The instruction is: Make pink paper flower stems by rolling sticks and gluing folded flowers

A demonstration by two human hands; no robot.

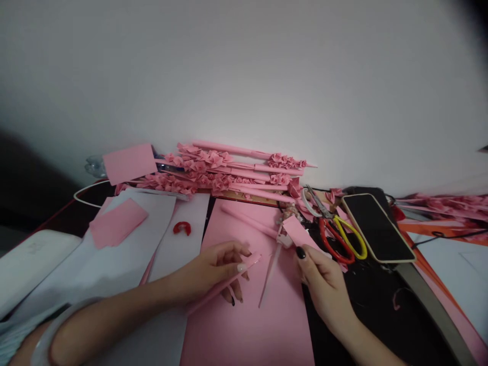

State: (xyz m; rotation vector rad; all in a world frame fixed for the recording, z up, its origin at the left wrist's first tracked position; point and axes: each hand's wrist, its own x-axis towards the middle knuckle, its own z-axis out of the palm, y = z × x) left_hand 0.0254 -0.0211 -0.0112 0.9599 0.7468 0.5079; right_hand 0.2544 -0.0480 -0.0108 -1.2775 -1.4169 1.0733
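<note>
My left hand (213, 267) is closed around a rolled pink paper tube (211, 295), which slants up to the right above a large pink sheet (247, 335). Between thumb and fingers, my right hand (324, 282) pinches a small pink paper strip (298, 233) at the sheet's right edge. A second pink paper tube (247, 220) lies across the far part of the sheet. Between my hands a thin pale strip or stick (269, 280) points toward me from a whitish, crumpled-looking item (284, 240) that I cannot identify.
Scissors with red and yellow handles (339, 239) lie right of centre beside a phone (377, 229). Pink paper flower stems (229, 173) are piled along the wall. White sheets (129, 259), pink cards (119, 222) and a red curved piece (182, 228) lie leftward.
</note>
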